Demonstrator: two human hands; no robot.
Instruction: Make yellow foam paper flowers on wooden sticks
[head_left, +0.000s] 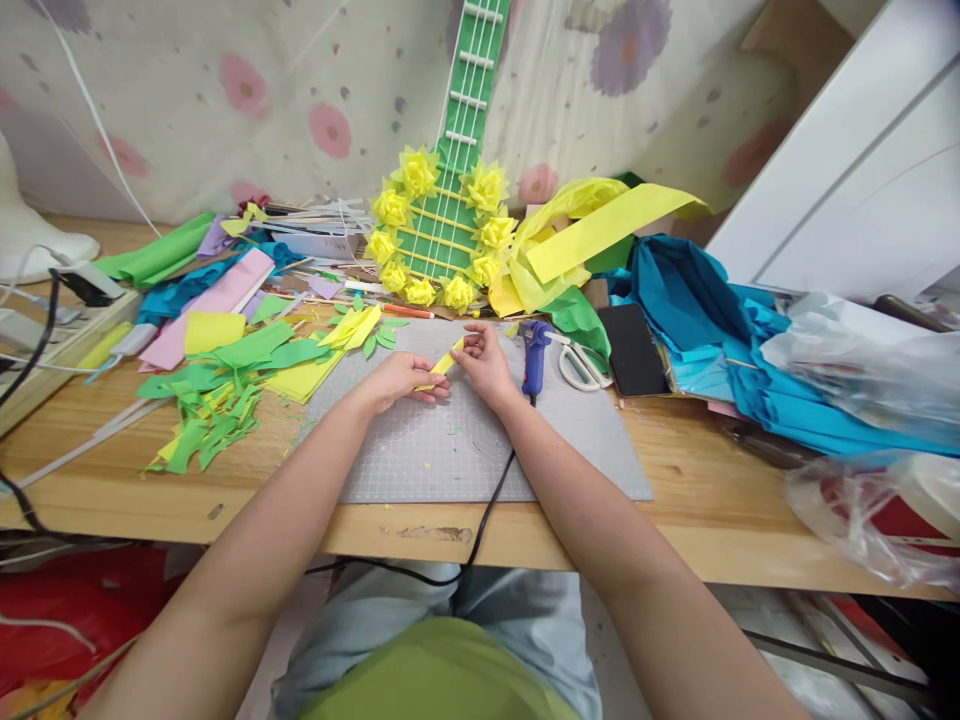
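Between my two hands a narrow yellow paper strip [445,364] runs slantwise above the grey cutting mat [450,470]. My left hand [401,381] pinches its lower left end, and my right hand [484,362] holds the upper right end. Just right of my right hand lies a blue glue gun [534,357], its black cord running down over the mat. White-handled scissors [584,367] rest beside it. Behind the hands stands a green guitar shape [439,235] edged with yellow paper flowers.
Green and yellow paper scraps [217,410] cover the wooden table [255,490] on the left. Blue crepe paper [690,300], a black flat object [634,350] and a plastic bag [885,350] lie on the right. A white panel [840,170] leans at the back right.
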